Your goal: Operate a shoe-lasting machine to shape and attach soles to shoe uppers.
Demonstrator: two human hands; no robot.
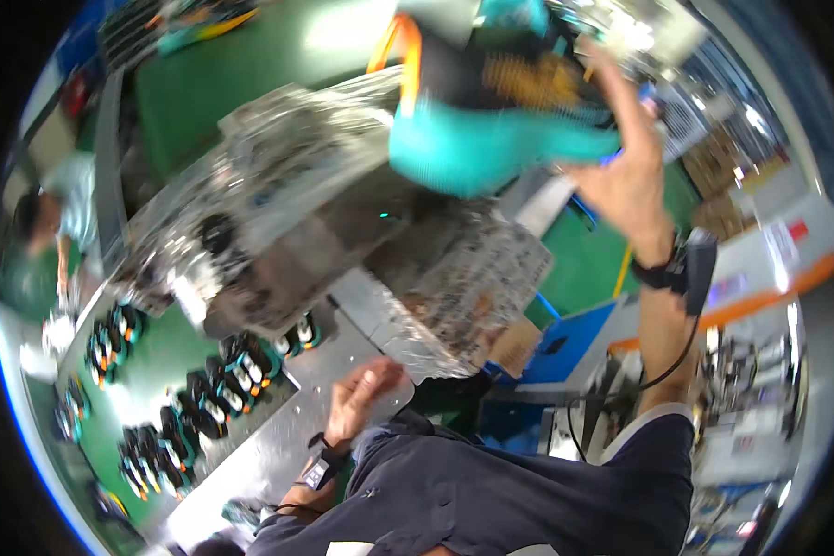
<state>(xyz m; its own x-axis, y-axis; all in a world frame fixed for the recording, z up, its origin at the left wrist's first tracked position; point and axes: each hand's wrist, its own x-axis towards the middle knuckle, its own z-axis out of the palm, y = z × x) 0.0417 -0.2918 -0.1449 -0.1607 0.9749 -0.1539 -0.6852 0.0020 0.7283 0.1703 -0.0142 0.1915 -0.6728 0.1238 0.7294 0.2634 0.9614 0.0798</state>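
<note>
High at the upper right, my right hand (625, 185) is closed on a shoe (486, 144), which is blurred by motion. The shoe has a teal sole, a black upper with orange marks and an orange loop at one end. Lower down, my left hand (366, 394) is over the edge of a metal worktable (334, 347); its blurred fingers are loosely bent and apart, with nothing visible in them. Beyond it stands a machine wrapped in clear plastic (287, 218), with a dark round knob.
Several black and teal shoes (218, 389) stand in rows on a green surface to the left. Another person (69, 208) is at the far left. A blue panel (570, 343) is right of the machine, and cardboard boxes (718, 167) are stacked at the far right.
</note>
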